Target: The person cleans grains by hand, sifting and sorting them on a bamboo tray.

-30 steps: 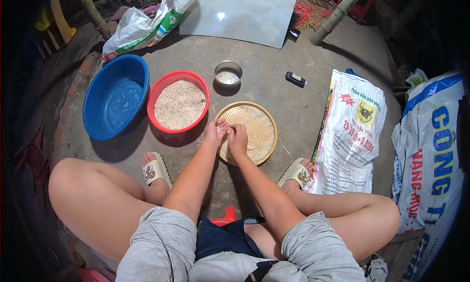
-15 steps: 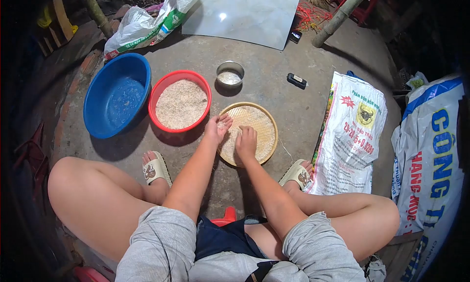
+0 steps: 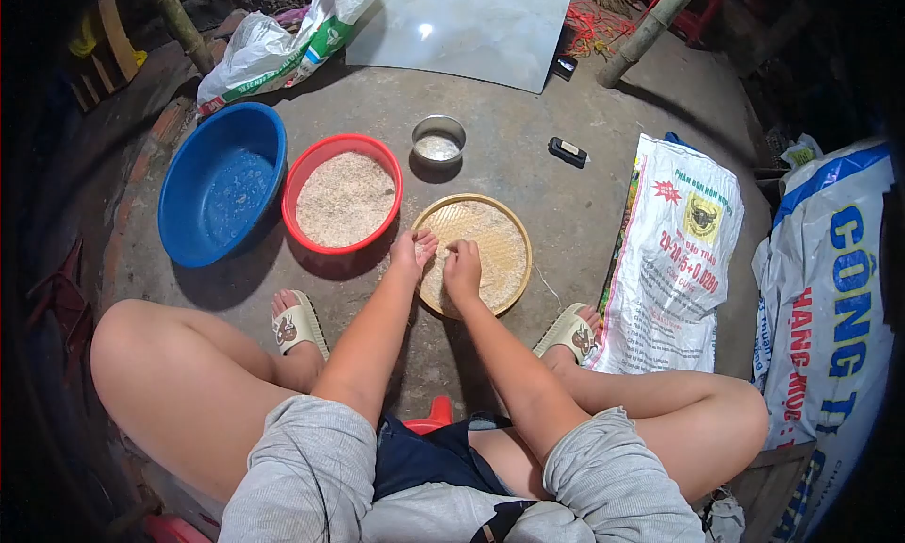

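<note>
Tan woven tray (image 3: 529, 255) on floor (image 3: 514, 147), pale grain (image 3: 502, 281) spread inside. Left hand (image 3: 413, 250) at tray's left edge, palm up, loosely open; right hand (image 3: 461, 270) over tray, fingers curled, can't tell if gripping. Red basin (image 3: 341, 249) left, metal bowl (image 3: 439, 125) beyond.

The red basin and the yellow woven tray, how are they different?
The red basin is red with smooth-looking sides, while the woven tray is yellowish with a criss-cross pattern. The basin looks deeper; the tray is shallow. In the basin, the pale grain covers the whole bottom, but in the tray bare weave shows through. Both are round and hold pale grain.
</note>
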Demonstrator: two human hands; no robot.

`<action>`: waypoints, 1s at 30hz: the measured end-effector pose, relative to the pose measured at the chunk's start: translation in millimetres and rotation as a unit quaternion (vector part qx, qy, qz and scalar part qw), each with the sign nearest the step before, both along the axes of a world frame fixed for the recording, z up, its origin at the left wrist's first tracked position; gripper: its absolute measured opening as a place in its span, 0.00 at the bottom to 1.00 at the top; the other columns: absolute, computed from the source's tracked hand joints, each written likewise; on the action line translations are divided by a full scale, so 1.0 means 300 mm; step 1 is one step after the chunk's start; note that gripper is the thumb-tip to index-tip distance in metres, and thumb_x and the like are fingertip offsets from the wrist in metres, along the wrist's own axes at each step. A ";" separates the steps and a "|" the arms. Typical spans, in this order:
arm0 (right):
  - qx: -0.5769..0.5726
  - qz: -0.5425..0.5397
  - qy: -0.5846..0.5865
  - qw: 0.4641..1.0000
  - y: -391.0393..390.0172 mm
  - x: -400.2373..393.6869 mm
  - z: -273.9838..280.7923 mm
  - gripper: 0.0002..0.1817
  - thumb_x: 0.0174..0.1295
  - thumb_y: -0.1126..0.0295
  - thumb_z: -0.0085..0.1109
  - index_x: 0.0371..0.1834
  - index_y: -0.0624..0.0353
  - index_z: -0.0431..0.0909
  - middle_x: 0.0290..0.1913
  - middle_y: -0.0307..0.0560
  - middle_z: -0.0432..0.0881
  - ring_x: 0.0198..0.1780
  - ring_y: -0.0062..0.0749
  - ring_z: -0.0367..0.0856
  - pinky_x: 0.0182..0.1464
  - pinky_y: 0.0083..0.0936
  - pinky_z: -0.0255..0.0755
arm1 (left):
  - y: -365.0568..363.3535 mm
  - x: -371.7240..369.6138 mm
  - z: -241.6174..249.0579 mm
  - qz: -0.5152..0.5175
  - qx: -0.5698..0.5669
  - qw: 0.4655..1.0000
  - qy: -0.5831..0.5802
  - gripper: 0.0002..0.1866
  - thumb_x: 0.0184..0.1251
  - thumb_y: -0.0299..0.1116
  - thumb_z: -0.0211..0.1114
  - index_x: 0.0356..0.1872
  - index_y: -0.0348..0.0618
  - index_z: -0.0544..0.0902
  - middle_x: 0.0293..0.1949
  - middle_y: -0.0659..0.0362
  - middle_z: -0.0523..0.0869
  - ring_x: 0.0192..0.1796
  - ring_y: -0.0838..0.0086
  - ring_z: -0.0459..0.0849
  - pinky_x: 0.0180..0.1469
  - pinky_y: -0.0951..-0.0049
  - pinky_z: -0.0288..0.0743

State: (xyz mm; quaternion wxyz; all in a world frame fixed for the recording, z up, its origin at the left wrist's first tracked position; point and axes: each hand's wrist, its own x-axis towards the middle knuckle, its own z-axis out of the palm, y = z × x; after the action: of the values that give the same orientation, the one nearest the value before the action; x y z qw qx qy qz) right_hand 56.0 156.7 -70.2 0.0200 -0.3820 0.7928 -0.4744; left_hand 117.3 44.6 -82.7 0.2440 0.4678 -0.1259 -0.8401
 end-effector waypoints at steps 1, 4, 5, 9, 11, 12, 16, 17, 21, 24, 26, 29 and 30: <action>0.001 0.000 0.000 1.000 -0.017 0.003 0.022 0.06 0.52 0.81 0.50 0.33 0.63 0.74 0.33 0.54 0.73 0.36 0.49 0.74 0.39 0.37 0.70 | 0.001 -0.005 -0.022 -0.009 -0.004 1.000 -0.011 0.16 0.64 0.32 0.45 0.43 0.29 0.75 0.37 0.50 0.79 0.41 0.66 0.80 0.47 0.69 0.76; -0.026 0.082 -0.081 0.993 -0.076 0.004 0.057 0.07 0.51 0.78 0.50 0.33 0.60 0.75 0.35 0.53 0.74 0.40 0.48 0.73 0.44 0.37 0.68 | -0.012 -0.018 -0.080 -0.005 -0.023 1.000 0.017 0.16 0.65 0.32 0.42 0.45 0.32 0.73 0.37 0.51 0.78 0.41 0.67 0.80 0.46 0.69 0.77; -0.027 0.081 -0.081 0.993 -0.080 0.002 0.064 0.07 0.51 0.78 0.50 0.33 0.60 0.75 0.35 0.53 0.74 0.40 0.48 0.73 0.44 0.37 0.68 | -0.014 -0.022 -0.097 -0.005 -0.023 1.000 0.016 0.16 0.65 0.32 0.42 0.45 0.32 0.73 0.37 0.51 0.78 0.41 0.67 0.80 0.46 0.69 0.77; 0.008 0.113 0.024 0.993 -0.072 0.009 0.081 0.08 0.52 0.75 0.52 0.36 0.60 0.75 0.37 0.52 0.75 0.44 0.47 0.71 0.49 0.37 0.66 | 0.008 -0.029 -0.021 0.011 -0.012 0.998 0.055 0.16 0.65 0.32 0.42 0.45 0.32 0.73 0.36 0.52 0.78 0.39 0.68 0.78 0.47 0.70 0.76; -0.007 0.099 0.032 0.995 -0.050 0.007 0.062 0.09 0.53 0.74 0.53 0.38 0.60 0.75 0.39 0.52 0.75 0.45 0.47 0.71 0.50 0.37 0.65 | 0.015 -0.018 0.016 0.010 -0.012 0.999 0.043 0.16 0.65 0.32 0.42 0.45 0.32 0.73 0.35 0.53 0.78 0.38 0.68 0.78 0.47 0.70 0.76; -0.003 0.072 0.061 0.996 -0.033 0.001 0.050 0.10 0.53 0.73 0.53 0.40 0.59 0.74 0.39 0.52 0.74 0.44 0.47 0.71 0.49 0.37 0.65 | 0.018 -0.011 0.029 0.006 -0.004 0.999 0.042 0.16 0.65 0.32 0.42 0.45 0.31 0.73 0.35 0.53 0.77 0.37 0.68 0.77 0.46 0.70 0.76; 0.067 0.065 0.117 0.989 0.070 -0.027 -0.002 0.14 0.53 0.72 0.55 0.44 0.59 0.73 0.41 0.54 0.72 0.45 0.48 0.70 0.48 0.38 0.65 | 0.006 0.017 -0.008 0.003 0.015 0.999 0.033 0.17 0.65 0.32 0.42 0.45 0.30 0.72 0.32 0.54 0.76 0.35 0.69 0.77 0.42 0.72 0.76; 0.102 0.078 0.135 0.983 0.098 -0.032 -0.015 0.13 0.53 0.71 0.55 0.43 0.60 0.73 0.40 0.53 0.72 0.44 0.48 0.70 0.48 0.39 0.66 | 0.002 0.024 -0.013 0.003 0.015 0.999 0.033 0.17 0.65 0.32 0.42 0.45 0.30 0.72 0.32 0.54 0.76 0.35 0.69 0.77 0.42 0.72 0.76; 0.162 0.128 0.133 0.969 0.148 -0.050 -0.048 0.10 0.53 0.74 0.56 0.38 0.61 0.73 0.39 0.55 0.72 0.43 0.48 0.71 0.46 0.37 0.68 | -0.009 0.055 -0.046 0.025 0.034 0.999 0.025 0.17 0.64 0.32 0.42 0.42 0.28 0.73 0.30 0.53 0.76 0.33 0.68 0.77 0.38 0.73 0.76; 0.107 0.088 0.058 0.989 0.119 -0.048 -0.059 0.07 0.53 0.76 0.55 0.36 0.62 0.72 0.35 0.55 0.73 0.41 0.49 0.73 0.44 0.37 0.68 | -0.009 0.053 -0.066 0.025 0.032 0.999 0.034 0.15 0.64 0.32 0.43 0.40 0.29 0.73 0.29 0.53 0.75 0.31 0.69 0.76 0.37 0.73 0.76; 0.068 0.070 0.048 0.994 0.086 -0.039 -0.055 0.07 0.53 0.76 0.55 0.35 0.62 0.73 0.34 0.55 0.74 0.39 0.49 0.74 0.43 0.37 0.68 | -0.002 0.046 -0.048 0.020 0.028 0.999 0.025 0.14 0.64 0.31 0.42 0.39 0.30 0.71 0.27 0.55 0.73 0.28 0.71 0.74 0.35 0.73 0.76; 0.009 0.061 0.013 0.998 0.019 -0.006 -0.021 0.06 0.53 0.76 0.56 0.34 0.62 0.73 0.32 0.54 0.74 0.38 0.48 0.75 0.42 0.37 0.69 | 0.000 0.040 -0.053 0.016 0.019 0.999 0.028 0.16 0.65 0.33 0.44 0.41 0.27 0.73 0.31 0.51 0.77 0.34 0.67 0.79 0.37 0.73 0.76; -0.011 0.070 -0.011 0.997 -0.001 0.005 -0.003 0.06 0.53 0.76 0.56 0.33 0.62 0.73 0.32 0.54 0.74 0.37 0.48 0.75 0.41 0.37 0.69 | 0.006 0.031 -0.026 0.018 0.020 0.999 0.024 0.16 0.65 0.33 0.44 0.41 0.27 0.73 0.31 0.51 0.77 0.34 0.67 0.78 0.37 0.73 0.76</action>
State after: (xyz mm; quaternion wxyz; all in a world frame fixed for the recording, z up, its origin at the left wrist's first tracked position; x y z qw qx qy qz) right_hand 57.7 156.3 -71.1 0.0574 -0.4314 0.7586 -0.4849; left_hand 126.7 46.6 -90.6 0.2521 0.4547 -0.0949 -0.8489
